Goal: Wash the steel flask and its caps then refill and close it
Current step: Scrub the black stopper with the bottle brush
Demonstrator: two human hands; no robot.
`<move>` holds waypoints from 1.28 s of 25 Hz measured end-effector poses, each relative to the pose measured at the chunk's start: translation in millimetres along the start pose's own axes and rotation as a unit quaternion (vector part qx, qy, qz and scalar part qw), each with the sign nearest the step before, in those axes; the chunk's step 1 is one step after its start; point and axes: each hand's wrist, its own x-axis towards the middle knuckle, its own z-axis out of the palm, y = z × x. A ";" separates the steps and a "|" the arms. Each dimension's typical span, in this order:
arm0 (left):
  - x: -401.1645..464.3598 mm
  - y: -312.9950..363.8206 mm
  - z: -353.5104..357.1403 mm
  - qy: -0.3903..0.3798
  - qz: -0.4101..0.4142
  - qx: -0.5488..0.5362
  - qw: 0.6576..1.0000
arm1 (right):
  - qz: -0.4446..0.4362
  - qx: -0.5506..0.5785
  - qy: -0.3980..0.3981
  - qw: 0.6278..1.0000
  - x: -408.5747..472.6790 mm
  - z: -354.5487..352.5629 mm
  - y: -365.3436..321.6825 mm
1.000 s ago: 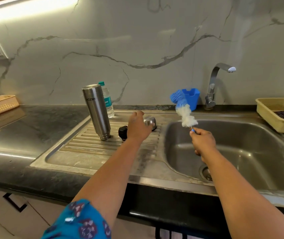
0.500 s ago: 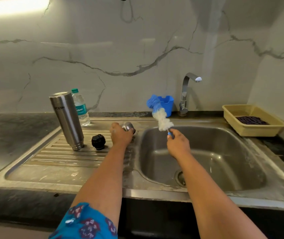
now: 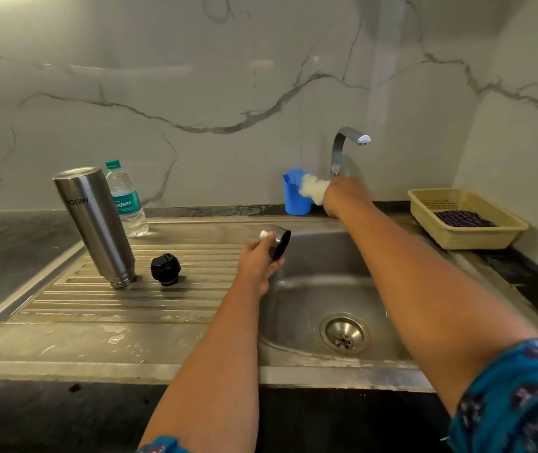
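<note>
A steel sink (image 3: 297,367) with a ribbed draining board fills the lower middle of the frame, its basin at centre right with the drain low in it. On the draining board at left centre the steel flask (image 3: 95,223) stands upside down, mouth on the ribs, leaning a little to the upper left. Just behind it, at the back edge of the board, stands a plastic water bottle (image 3: 126,199) with a green cap. At the right edge of the frame a beige basket (image 3: 463,223) sits on the dark counter, holding something dark. A curved tap (image 3: 342,148) rises at upper centre right, and a blue holder (image 3: 293,197) stands just left of its base. The right hand (image 3: 342,196) reaches to the tap's base, gripping a brush with a white fluffy head (image 3: 313,191) that lies against the blue holder; its fingers cannot be seen. The left hand (image 3: 257,263) holds the steel outer cap (image 3: 275,240) over the basin's left edge, thumb and fingers clamped round it. The black inner cap (image 3: 165,269) sits on the ribs just right of the flask's mouth.
</note>
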 end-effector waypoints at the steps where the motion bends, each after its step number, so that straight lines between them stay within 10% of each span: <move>1: 1.3 -0.9 1.9 0.001 0.002 0.001 1.000 | 0.011 -0.010 -0.007 1.000 5.0 -2.1 -4.1; 12: -9.4 0.5 11.3 -0.011 -0.040 -0.031 0.999 | -0.045 0.039 0.049 0.997 -17.1 -19.3 34.0; 18: -31.1 -6.9 20.9 -0.017 -0.013 -0.044 0.999 | 0.006 0.238 -0.179 0.955 -108.1 -15.0 134.4; 32: -62.1 -7.5 48.8 -0.003 0.064 -0.022 0.998 | -0.063 0.208 -0.154 0.964 -166.7 -48.1 176.9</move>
